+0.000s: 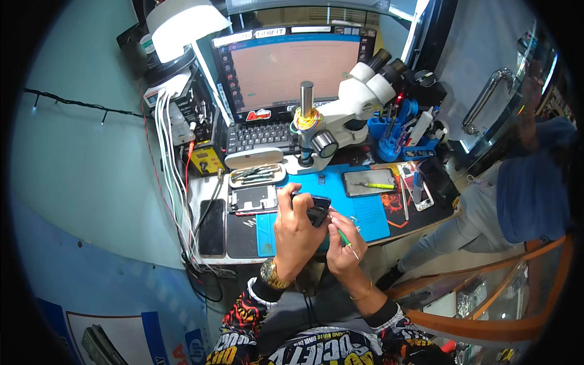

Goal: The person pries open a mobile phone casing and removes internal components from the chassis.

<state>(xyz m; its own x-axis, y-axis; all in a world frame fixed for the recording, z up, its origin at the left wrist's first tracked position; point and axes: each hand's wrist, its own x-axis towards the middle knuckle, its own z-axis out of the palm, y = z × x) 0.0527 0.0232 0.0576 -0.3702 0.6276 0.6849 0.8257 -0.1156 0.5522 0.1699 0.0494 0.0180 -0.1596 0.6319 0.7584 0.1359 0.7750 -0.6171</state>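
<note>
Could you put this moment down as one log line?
left hand: holding dark device | right hand: holding green tool | nearby: blue mat, microscope, computer screen

I've got left hand (pixel 296 234) up, fingers (pixel 299 208) curled in a grip; right hand (pixel 345 252) just beside it, fingertips (pixel 333 220) pinched. Forearms (pixel 248 307) angle inward from below.

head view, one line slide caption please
Left hand holds a dark device, right hand a green tool, near a blue mat.
</note>
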